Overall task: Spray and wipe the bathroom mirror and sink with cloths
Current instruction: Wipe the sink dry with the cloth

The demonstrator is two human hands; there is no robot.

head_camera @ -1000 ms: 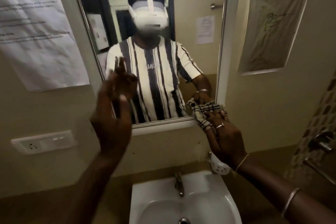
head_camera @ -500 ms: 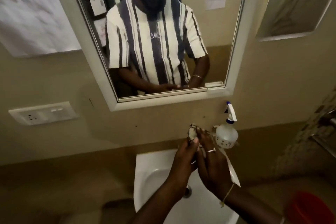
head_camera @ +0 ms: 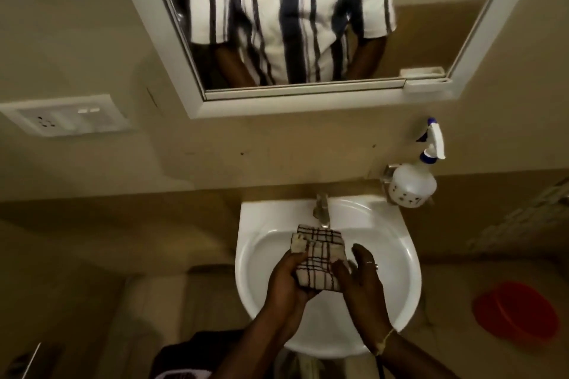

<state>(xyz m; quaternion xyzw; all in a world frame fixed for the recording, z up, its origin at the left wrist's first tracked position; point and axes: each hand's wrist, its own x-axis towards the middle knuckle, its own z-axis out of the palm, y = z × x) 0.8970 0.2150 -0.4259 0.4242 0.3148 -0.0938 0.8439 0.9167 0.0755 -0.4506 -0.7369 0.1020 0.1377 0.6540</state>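
Cloth (head_camera: 318, 257) now lower, near tap (head_camera: 321, 209)

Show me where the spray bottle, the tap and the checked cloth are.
spray bottle (head_camera: 411, 183): head view, on its round white body.
tap (head_camera: 322, 209): head view, on the metal spout.
checked cloth (head_camera: 320, 258): head view, on the folded middle.

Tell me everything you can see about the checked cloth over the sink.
The checked cloth is cream woven fabric with dark grid lines, folded into a thick pad. It is held over the white sink, in front of the tap. The left hand grips its lower left; the right hand holds its right edge.
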